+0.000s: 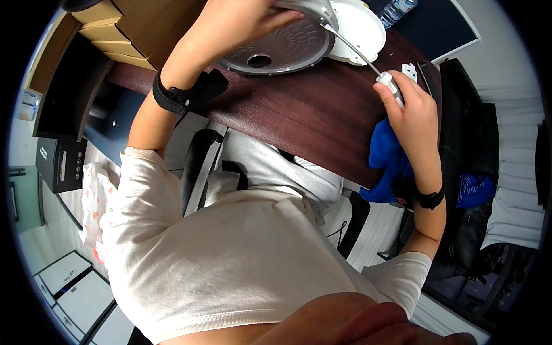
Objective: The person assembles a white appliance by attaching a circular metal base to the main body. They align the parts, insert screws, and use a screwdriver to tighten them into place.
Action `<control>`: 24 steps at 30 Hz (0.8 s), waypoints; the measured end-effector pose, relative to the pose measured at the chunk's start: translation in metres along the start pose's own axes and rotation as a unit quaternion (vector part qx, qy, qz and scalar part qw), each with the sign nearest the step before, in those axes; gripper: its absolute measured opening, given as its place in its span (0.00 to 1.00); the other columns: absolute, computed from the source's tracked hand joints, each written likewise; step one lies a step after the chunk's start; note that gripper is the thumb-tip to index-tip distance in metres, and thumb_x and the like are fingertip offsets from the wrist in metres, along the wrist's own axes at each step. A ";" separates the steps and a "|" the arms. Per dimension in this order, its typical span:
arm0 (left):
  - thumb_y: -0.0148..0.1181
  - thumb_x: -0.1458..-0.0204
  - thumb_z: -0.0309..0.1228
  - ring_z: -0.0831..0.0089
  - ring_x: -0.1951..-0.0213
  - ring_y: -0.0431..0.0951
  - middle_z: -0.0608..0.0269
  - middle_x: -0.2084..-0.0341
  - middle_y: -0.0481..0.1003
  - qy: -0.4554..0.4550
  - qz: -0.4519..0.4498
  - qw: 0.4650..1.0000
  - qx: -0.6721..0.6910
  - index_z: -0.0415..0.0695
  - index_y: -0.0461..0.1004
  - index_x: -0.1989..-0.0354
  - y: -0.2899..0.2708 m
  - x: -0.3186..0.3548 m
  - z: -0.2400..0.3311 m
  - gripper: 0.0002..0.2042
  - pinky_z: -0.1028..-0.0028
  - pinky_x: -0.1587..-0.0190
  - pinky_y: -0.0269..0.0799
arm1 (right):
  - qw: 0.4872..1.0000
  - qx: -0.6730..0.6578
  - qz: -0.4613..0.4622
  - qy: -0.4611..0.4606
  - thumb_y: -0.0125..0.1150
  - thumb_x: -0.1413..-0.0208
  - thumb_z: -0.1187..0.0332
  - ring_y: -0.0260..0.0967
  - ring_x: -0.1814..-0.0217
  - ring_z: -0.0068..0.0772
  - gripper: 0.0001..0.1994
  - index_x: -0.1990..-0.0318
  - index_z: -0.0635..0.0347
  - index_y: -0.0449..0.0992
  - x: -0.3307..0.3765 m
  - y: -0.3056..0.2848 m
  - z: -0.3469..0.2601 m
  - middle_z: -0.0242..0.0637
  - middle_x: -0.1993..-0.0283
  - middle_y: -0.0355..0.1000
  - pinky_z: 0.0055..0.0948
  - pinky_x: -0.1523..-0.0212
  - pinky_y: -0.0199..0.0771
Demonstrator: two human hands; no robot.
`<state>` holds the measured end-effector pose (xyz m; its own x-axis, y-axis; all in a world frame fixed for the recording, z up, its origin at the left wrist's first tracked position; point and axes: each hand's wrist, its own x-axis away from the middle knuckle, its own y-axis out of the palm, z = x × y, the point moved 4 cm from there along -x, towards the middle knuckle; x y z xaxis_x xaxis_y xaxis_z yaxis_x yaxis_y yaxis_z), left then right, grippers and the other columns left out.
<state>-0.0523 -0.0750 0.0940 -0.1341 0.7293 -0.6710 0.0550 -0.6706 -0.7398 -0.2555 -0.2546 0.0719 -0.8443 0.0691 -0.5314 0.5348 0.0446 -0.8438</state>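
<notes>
On the dark reddish-brown desk, a round grey part point(276, 43) stands tilted. It has a ribbed pattern, a round hole near its lower edge and a pale rim. My left hand point(244, 20) grips it from above, thumb across its face; the other fingers are cut off by the top edge. My right hand point(409, 103) is closed around the pale handle of a screwdriver point(365, 58). The metal shaft runs up and left to the part's right rim, where its tip appears to touch. Behind lies a round white cover point(362, 31) with small holes.
A plastic bottle point(397, 11) lies at the back right, and a white power strip point(409, 71) sits past my right hand. Blue cloth point(386, 155) hangs over the desk's right edge. Cardboard boxes point(123, 31) are stacked back left. A black chair point(471, 132) stands right.
</notes>
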 end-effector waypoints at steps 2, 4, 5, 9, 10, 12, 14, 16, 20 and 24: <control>0.66 0.52 0.32 0.54 0.38 0.67 0.57 0.48 0.73 -0.001 -0.001 1.000 0.002 0.47 0.74 0.52 0.000 0.000 0.000 0.17 0.55 0.39 0.59 | 1.000 -0.008 -0.003 0.003 0.67 0.45 0.60 0.77 0.70 0.47 0.16 0.59 0.64 0.77 0.000 0.000 0.001 0.46 0.67 0.77 0.35 0.71 0.75; 0.66 0.52 0.32 0.54 0.38 0.67 0.57 0.47 0.73 -0.002 0.000 1.000 -0.001 0.47 0.74 0.52 0.000 0.000 0.000 0.17 0.54 0.39 0.59 | 1.000 -0.017 -0.007 0.006 0.67 0.45 0.60 0.77 0.70 0.47 0.16 0.59 0.65 0.77 -0.001 0.000 0.001 0.47 0.67 0.77 0.36 0.70 0.75; 0.66 0.52 0.32 0.54 0.38 0.67 0.58 0.47 0.73 -0.002 0.000 1.000 -0.002 0.47 0.74 0.52 0.001 0.000 0.000 0.17 0.54 0.39 0.59 | 0.999 -0.026 -0.012 0.016 0.67 0.45 0.60 0.77 0.70 0.47 0.16 0.59 0.65 0.77 -0.001 0.000 0.000 0.47 0.67 0.77 0.36 0.70 0.75; 0.66 0.51 0.32 0.54 0.37 0.66 0.58 0.47 0.73 -0.007 -0.003 1.000 -0.003 0.47 0.74 0.52 0.001 0.001 -0.001 0.17 0.53 0.39 0.58 | 0.998 -0.037 -0.021 0.034 0.67 0.44 0.60 0.77 0.69 0.47 0.15 0.59 0.65 0.78 -0.003 0.000 0.002 0.48 0.67 0.76 0.36 0.69 0.75; 0.66 0.51 0.32 0.54 0.37 0.66 0.58 0.46 0.73 -0.009 -0.004 1.000 -0.004 0.48 0.74 0.52 0.001 0.001 -0.001 0.17 0.52 0.39 0.58 | 0.999 -0.034 -0.020 0.034 0.66 0.44 0.61 0.77 0.69 0.47 0.15 0.59 0.65 0.78 -0.003 0.000 0.003 0.48 0.67 0.76 0.36 0.69 0.75; 0.66 0.51 0.33 0.54 0.37 0.66 0.58 0.46 0.72 -0.012 -0.004 1.000 -0.004 0.48 0.73 0.52 0.002 0.001 -0.002 0.17 0.51 0.39 0.58 | 0.998 -0.046 -0.018 0.034 0.66 0.44 0.61 0.77 0.69 0.47 0.15 0.59 0.66 0.78 -0.001 0.000 0.001 0.48 0.67 0.76 0.36 0.70 0.75; 0.66 0.51 0.33 0.55 0.37 0.66 0.58 0.46 0.72 -0.013 -0.004 1.000 -0.005 0.48 0.73 0.51 0.003 0.002 -0.002 0.17 0.50 0.38 0.58 | 0.998 -0.060 -0.017 0.034 0.66 0.44 0.61 0.77 0.69 0.47 0.15 0.60 0.66 0.78 -0.001 0.000 0.000 0.48 0.67 0.76 0.35 0.70 0.74; 0.66 0.51 0.33 0.54 0.37 0.66 0.58 0.46 0.72 -0.015 -0.004 1.000 -0.006 0.48 0.73 0.51 0.002 0.002 -0.002 0.17 0.50 0.38 0.58 | 0.996 -0.075 -0.017 0.036 0.66 0.44 0.61 0.77 0.69 0.47 0.15 0.60 0.66 0.78 0.001 0.003 0.001 0.48 0.67 0.76 0.35 0.70 0.74; 0.66 0.51 0.33 0.54 0.37 0.66 0.58 0.45 0.72 -0.013 -0.004 1.000 -0.011 0.48 0.73 0.51 0.003 0.001 -0.001 0.17 0.50 0.38 0.58 | 0.996 -0.085 -0.009 0.036 0.66 0.44 0.62 0.76 0.69 0.47 0.15 0.59 0.66 0.77 0.003 0.008 0.005 0.48 0.68 0.76 0.35 0.70 0.74; 0.65 0.50 0.33 0.54 0.36 0.66 0.58 0.45 0.72 -0.012 -0.007 1.000 -0.015 0.48 0.73 0.51 0.003 0.001 -0.002 0.17 0.49 0.39 0.59 | 0.995 -0.091 -0.010 0.039 0.66 0.44 0.62 0.76 0.69 0.47 0.14 0.59 0.66 0.77 0.004 0.010 0.003 0.48 0.68 0.76 0.35 0.70 0.74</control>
<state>-0.0504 -0.0760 0.0908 -0.1578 0.7349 -0.6596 0.0833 -0.6557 -0.7505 -0.2532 -0.2569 0.0611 -0.8533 0.1429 -0.5015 0.5214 0.2259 -0.8229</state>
